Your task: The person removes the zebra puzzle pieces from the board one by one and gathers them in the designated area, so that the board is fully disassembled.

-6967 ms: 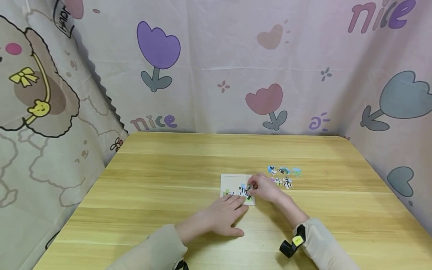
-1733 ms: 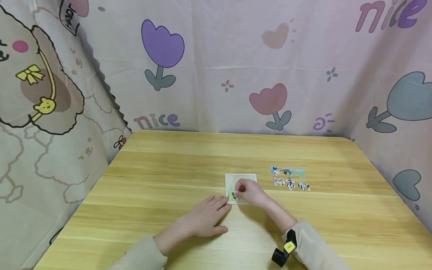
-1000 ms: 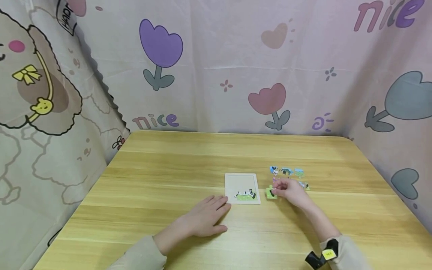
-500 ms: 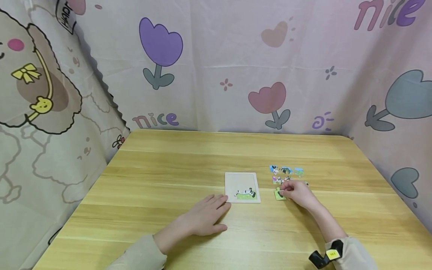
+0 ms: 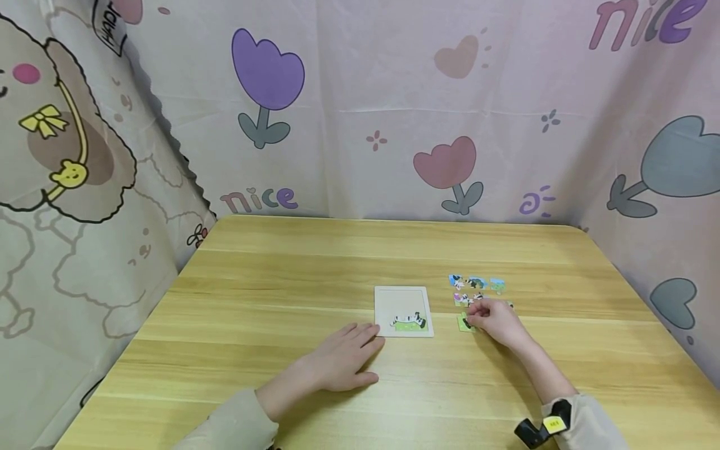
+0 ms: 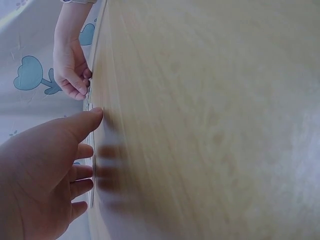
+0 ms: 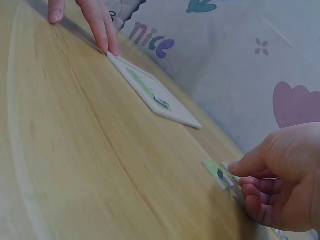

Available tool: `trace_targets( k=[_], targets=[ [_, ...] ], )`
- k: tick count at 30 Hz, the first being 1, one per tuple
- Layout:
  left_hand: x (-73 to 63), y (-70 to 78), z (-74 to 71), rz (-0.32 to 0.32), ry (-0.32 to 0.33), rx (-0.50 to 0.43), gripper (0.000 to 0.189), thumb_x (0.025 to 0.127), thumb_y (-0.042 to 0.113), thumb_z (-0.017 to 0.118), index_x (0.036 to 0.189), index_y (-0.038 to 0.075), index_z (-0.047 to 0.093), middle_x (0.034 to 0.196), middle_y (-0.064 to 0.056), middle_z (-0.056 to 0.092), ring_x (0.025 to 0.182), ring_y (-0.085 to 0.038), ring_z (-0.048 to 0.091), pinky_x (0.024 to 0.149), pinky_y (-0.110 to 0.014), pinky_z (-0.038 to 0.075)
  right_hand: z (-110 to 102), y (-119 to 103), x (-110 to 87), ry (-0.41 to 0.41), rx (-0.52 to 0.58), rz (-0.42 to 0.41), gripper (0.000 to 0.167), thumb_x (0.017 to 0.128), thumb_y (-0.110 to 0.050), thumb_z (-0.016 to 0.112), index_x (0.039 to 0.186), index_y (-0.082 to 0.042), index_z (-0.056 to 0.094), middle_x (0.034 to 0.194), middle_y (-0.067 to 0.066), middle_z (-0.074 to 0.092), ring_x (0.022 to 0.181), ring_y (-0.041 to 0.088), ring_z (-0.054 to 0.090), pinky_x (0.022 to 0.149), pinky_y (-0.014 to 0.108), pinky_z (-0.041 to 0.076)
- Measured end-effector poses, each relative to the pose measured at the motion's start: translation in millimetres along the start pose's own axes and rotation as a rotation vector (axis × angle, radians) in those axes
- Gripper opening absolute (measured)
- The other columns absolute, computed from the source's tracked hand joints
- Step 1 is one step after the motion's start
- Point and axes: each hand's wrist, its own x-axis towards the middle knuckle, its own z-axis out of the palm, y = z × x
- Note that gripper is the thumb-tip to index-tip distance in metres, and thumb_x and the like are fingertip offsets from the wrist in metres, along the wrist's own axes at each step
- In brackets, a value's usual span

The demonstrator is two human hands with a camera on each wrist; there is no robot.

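My left hand (image 5: pixel 340 362) lies flat with spread fingers, its fingertips at the near left corner of a white puzzle tray (image 5: pixel 399 300). Inside the tray, puzzle pieces with a green ground and black-and-white animal parts (image 5: pixel 410 323) fill part of the bottom edge. To the right of the tray, my right hand (image 5: pixel 497 320) pinches the edge of a green puzzle piece (image 5: pixel 464 322) with a dark patch, which lies at table level. In the right wrist view the thumb and curled fingers meet at this green piece (image 7: pixel 218 175).
Loose puzzle pieces (image 5: pixel 476 283) lie in a row beyond my right hand. A second row of puzzle pieces (image 5: pixel 461 299) is partly hidden by the hand. The wooden table (image 5: pixel 253 281) ends at a printed curtain (image 5: pixel 349 169).
My right hand has taken pieces out of the tray, lastly the green one, and carried it right to the table before the loose rows. The left hand has shifted slightly left.
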Motion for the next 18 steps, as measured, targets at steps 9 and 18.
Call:
trace_targets(
  k=[9, 18],
  targets=[
    [0.7, 0.2, -1.3, -0.003, 0.005, -0.007, 0.065, 0.091, 0.051, 0.048, 0.141, 0.01, 0.039, 0.147, -0.011, 0.033, 0.135, -0.024, 0.028, 0.11, -0.042, 0.023, 11, -33, 10.0, -0.036, 0.059, -0.083, 0.021, 0.081, -0.005, 0.067, 0.098, 0.006, 0.063, 0.083, 0.005, 0.063, 0.078, 0.018, 0.059, 0.068, 0.027, 0.051],
    [2.5, 1.6, -0.8, -0.011, -0.003, -0.006, 0.066, 0.091, 0.052, 0.047, 0.142, 0.011, 0.038, 0.148, -0.01, 0.031, 0.136, -0.024, 0.026, 0.11, -0.04, 0.023, 40, -64, 21.3, -0.133, 0.126, -0.183, 0.02, 0.077, 0.001, 0.069, 0.096, 0.006, 0.064, 0.081, 0.005, 0.061, 0.076, 0.016, 0.056, 0.068, 0.026, 0.05]
  ],
)
